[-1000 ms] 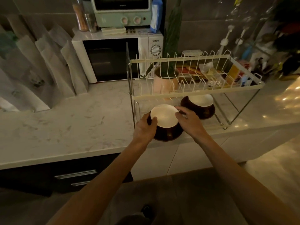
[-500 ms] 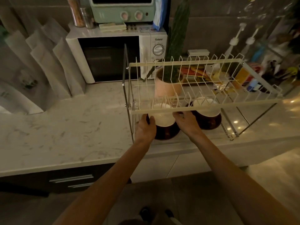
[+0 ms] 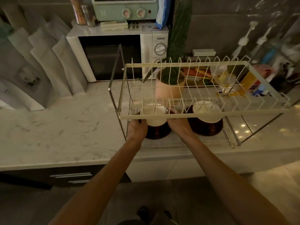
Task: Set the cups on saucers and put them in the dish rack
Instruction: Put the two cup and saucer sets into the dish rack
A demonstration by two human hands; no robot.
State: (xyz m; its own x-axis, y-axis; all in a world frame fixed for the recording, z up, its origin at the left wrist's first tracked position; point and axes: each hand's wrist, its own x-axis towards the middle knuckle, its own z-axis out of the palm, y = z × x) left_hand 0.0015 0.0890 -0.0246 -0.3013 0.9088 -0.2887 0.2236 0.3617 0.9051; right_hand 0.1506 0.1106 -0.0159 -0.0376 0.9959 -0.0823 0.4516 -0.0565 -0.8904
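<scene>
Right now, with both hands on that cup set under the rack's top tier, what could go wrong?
The left cup sits close beneath the upper tier's front rail; lifting could knock it. The left hand and right hand grip the dark saucer; tilting might slide the cup off. The neighbouring cup set stands close alongside.

a white microwave sat on the marble desk, a potted cactus just beside it.

- Both hands, left hand and right hand, grip a white cup on a dark saucer under the dish rack top tier.
- A second cup sits on its saucer just beside, on the marble counter.
</scene>
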